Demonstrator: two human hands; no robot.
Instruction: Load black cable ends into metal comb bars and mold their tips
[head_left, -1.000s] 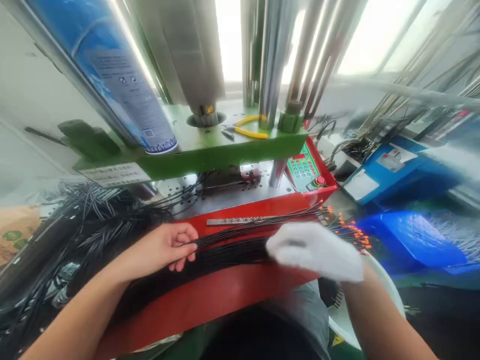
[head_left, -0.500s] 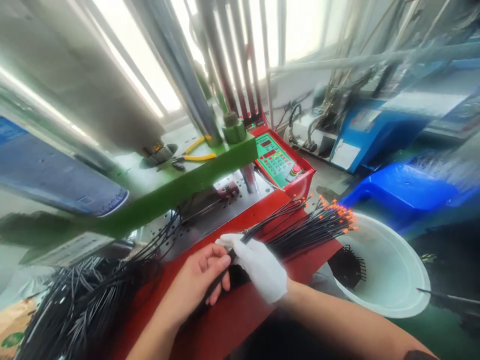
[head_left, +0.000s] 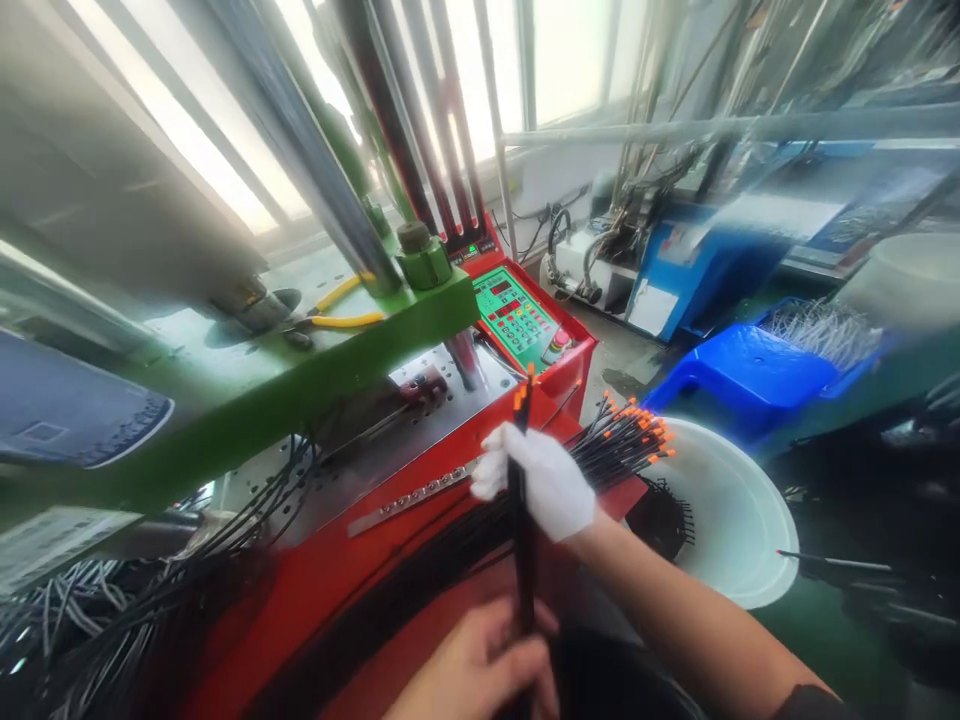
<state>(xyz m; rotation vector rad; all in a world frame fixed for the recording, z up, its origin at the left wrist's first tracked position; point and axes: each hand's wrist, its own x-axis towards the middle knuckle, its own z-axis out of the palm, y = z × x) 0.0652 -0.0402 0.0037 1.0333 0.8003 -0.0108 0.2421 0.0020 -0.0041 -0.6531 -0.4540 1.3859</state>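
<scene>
A small bunch of black cables (head_left: pixel 519 500) with orange tips stands nearly upright in front of me. My right hand (head_left: pixel 536 480), in a white glove, is closed around its upper part, just below the tips. Bare, my left hand (head_left: pixel 495 655) is wrapped around the lower part of the same bunch, near the bottom edge. Behind them a thicker bundle of black cables (head_left: pixel 405 575) lies across the red machine table (head_left: pixel 232 625), its orange ends pointing right. A metal strip with a row of screws (head_left: pixel 424 493) rests beyond that bundle.
A green press plate (head_left: pixel 315 385) carries yellow-handled pliers (head_left: pixel 345 305). The control panel (head_left: pixel 517 315) stands behind the table. At right are a white tub (head_left: pixel 757 510) and a blue bin (head_left: pixel 750 370). Tangled grey-black cables (head_left: pixel 67 620) lie at left.
Both hands have swung the small cable bunch from a slant to nearly upright, apart from the thick bundle. My left hand has dropped lower and to the right. The view has shifted right.
</scene>
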